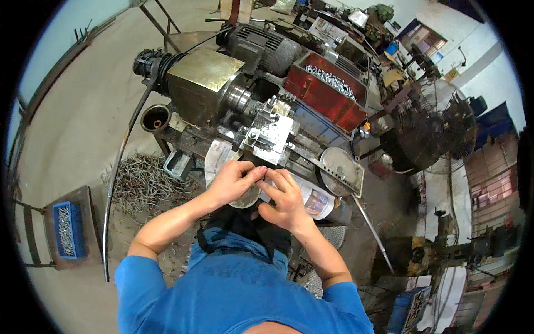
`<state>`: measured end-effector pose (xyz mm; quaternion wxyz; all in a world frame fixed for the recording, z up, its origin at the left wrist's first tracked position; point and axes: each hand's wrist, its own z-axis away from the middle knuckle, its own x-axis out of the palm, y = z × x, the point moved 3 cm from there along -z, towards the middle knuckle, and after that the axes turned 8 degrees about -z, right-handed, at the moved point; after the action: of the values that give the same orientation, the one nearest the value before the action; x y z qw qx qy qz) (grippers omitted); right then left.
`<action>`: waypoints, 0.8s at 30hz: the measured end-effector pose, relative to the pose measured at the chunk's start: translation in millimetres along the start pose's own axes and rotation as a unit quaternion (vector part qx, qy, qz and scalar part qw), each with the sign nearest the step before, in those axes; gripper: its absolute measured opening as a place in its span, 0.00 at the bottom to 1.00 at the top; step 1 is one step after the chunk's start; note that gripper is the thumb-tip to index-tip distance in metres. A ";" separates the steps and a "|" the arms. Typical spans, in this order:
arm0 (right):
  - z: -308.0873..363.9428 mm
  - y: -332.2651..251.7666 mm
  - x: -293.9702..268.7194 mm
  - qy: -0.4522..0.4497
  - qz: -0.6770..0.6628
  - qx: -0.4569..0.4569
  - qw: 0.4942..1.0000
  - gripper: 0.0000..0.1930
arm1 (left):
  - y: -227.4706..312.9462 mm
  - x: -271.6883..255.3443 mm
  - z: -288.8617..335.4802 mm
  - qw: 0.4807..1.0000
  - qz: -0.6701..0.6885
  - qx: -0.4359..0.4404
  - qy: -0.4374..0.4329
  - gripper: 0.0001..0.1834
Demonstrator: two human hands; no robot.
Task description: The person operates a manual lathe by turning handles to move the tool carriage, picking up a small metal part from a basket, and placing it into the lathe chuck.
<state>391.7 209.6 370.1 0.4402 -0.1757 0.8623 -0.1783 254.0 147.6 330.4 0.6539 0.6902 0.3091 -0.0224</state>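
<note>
A blue shirt [239,289] fills the bottom middle of the frame. Just above it, the left hand [233,182] and right hand [285,199] meet, fingertips pinched together on something tiny, maybe a small metal part; it is too small to tell. A round metal dish [247,199] sits under them. It could slip and drop. Above is the big lathe machine [250,106].

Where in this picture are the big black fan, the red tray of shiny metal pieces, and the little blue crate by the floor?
Black fan [431,131], head view, on its wire guard.
Red tray [320,97], head view, on its front wall.
Blue crate [76,230], head view, on its right rim.
</note>
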 end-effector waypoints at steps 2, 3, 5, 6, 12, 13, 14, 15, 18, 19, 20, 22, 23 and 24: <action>-9.6 5.5 4.2 -0.014 0.007 -0.015 1.000 0.23 | -0.2 -10.6 -2.7 0.997 -0.051 0.032 0.040 0.24; -15.6 8.4 5.0 -0.029 -0.001 -0.018 0.999 0.23 | -2.6 -20.9 -4.5 0.997 -0.066 0.026 -0.020 0.25; -30.7 19.3 3.7 -0.059 0.012 -0.019 0.998 0.23 | -7.3 -54.8 -2.1 0.986 -0.159 -0.007 -0.046 0.24; -40.8 27.3 3.5 -0.073 0.017 -0.021 0.997 0.23 | -19.2 -74.2 2.3 0.989 -0.149 -0.006 0.011 0.23; -130.2 122.3 24.2 -0.141 0.231 0.019 0.963 0.17 | -55.9 -215.9 66.2 0.897 -0.374 -0.139 0.191 0.21; -140.6 138.2 36.2 -0.172 0.264 0.028 0.949 0.15 | -69.3 -235.0 84.9 0.862 -0.431 -0.171 0.204 0.21; -148.9 149.4 48.6 -0.203 0.295 0.035 0.933 0.14 | -79.9 -249.4 104.4 0.839 -0.464 -0.202 0.198 0.21; -152.8 157.9 57.5 -0.210 0.296 0.038 0.931 0.14 | -92.4 -260.0 125.0 0.819 -0.495 -0.209 0.202 0.21; -158.6 173.7 66.3 -0.238 0.289 0.055 0.926 0.13 | -121.9 -265.5 167.3 0.800 -0.511 -0.259 0.181 0.21; -155.2 173.4 64.3 -0.228 0.270 0.048 0.934 0.14 | -128.4 -258.7 174.9 0.816 -0.482 -0.265 0.177 0.21; -152.6 173.0 63.2 -0.218 0.250 0.043 0.942 0.14 | -134.1 -252.1 180.3 0.832 -0.452 -0.270 0.173 0.21; -155.5 170.7 66.8 -0.216 0.250 0.052 0.942 0.16 | -147.1 -237.8 181.7 0.835 -0.427 -0.303 0.169 0.20; -156.9 170.1 68.4 -0.216 0.250 0.057 0.942 0.17 | -155.7 -233.2 179.8 0.846 -0.397 -0.299 0.191 0.19; -157.0 171.8 69.5 -0.214 0.240 0.053 0.945 0.17 | -162.0 -231.0 178.3 0.857 -0.367 -0.294 0.212 0.18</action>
<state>199.3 351.9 328.4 0.6532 0.0257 0.7534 -0.0714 60.1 -115.1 261.4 0.6891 0.2903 0.6636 -0.0217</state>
